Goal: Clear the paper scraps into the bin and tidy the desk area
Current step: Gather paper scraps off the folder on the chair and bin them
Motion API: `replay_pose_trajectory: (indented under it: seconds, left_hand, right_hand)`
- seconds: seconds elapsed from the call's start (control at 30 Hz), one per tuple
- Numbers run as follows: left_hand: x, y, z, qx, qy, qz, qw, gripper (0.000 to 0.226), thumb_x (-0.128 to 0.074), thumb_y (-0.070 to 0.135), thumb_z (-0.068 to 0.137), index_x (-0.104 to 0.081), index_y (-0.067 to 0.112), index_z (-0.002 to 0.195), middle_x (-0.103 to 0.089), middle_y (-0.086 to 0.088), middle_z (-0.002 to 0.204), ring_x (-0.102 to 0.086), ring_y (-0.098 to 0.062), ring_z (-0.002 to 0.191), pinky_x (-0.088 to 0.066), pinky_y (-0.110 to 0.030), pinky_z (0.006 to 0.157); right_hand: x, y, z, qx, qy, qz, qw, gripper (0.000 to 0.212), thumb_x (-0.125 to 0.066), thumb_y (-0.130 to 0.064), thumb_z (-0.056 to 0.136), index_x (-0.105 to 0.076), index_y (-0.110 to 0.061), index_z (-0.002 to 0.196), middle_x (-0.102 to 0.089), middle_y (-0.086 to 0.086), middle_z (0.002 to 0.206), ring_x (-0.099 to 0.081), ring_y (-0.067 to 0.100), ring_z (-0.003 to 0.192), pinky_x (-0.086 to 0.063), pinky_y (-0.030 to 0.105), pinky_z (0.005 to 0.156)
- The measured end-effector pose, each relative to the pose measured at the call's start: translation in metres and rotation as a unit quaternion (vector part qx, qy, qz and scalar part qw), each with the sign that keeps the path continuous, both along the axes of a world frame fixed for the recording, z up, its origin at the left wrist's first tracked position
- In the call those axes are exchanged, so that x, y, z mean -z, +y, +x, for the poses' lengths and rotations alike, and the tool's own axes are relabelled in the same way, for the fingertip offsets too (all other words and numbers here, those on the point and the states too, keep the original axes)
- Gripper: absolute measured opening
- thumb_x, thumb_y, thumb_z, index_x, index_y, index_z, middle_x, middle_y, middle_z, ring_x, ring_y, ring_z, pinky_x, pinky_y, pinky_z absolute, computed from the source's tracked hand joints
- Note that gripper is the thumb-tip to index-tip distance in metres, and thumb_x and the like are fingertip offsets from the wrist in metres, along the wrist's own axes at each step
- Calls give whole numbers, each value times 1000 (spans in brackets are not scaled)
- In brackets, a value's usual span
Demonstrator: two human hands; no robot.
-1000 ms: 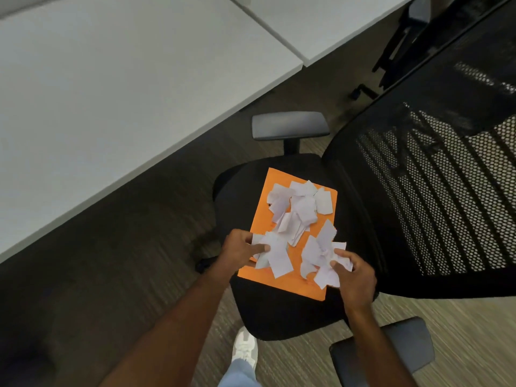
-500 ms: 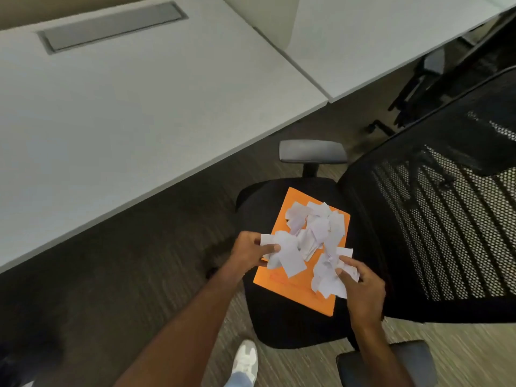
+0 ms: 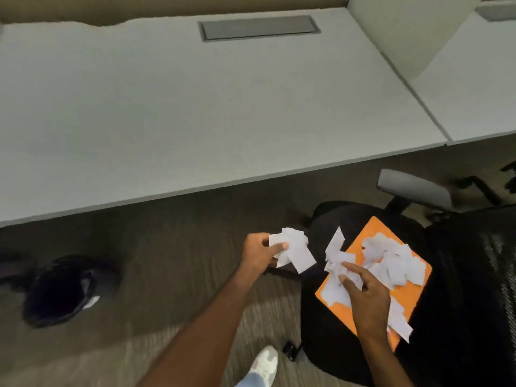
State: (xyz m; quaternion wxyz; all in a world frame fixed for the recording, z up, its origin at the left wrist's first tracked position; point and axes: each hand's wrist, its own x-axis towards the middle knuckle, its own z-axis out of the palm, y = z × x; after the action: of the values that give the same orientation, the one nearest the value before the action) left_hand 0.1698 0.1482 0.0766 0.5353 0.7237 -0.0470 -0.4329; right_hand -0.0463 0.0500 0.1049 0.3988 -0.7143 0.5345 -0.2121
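White paper scraps (image 3: 396, 261) lie piled on an orange folder (image 3: 407, 300) that rests on the black seat of an office chair (image 3: 452, 317). My left hand (image 3: 259, 252) holds a bunch of scraps (image 3: 293, 251) lifted off to the left of the seat, above the floor. My right hand (image 3: 365, 291) grips another crumpled bunch (image 3: 335, 263) at the folder's near-left edge. A black bin (image 3: 61, 291) stands on the floor at the left, with a white scrap at its rim.
A white desk (image 3: 195, 107) spans the top, with a grey cable flap (image 3: 259, 27) at its back. A second desk (image 3: 474, 88) adjoins on the right. The chair's grey armrest (image 3: 413, 188) sticks out towards the desk. My white shoe (image 3: 264, 361) is on the carpet below.
The view has swung left, bringing the bin into sight. My left hand has lifted its scraps off the folder and carried them left; my right hand has gathered a bunch.
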Motion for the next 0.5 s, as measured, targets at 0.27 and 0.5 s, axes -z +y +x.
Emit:
replay_pose_trajectory:
  seconds: [0.27, 0.5]
  left_hand:
    - [18, 160, 87, -165, -50, 25, 985, 12, -81, 5, 80, -69, 7, 80, -73, -4, 77, -72, -10, 64, -58, -28, 54]
    - [27, 327, 141, -321, -63, 60, 943, 11, -80, 0, 80, -69, 2, 80, -72, -15, 83, -70, -22, 71, -59, -37, 62]
  right_hand:
    - [18, 89, 132, -215, -39, 77, 973, 26, -74, -3, 86, -76, -24, 101, -73, -16, 105, -64, -10, 95, -49, 6, 73]
    - [41, 220, 245, -332, -24, 130, 934, 23, -76, -10, 86, -75, -29, 99, -73, -14, 108, -67, 1, 95, -53, 14, 72]
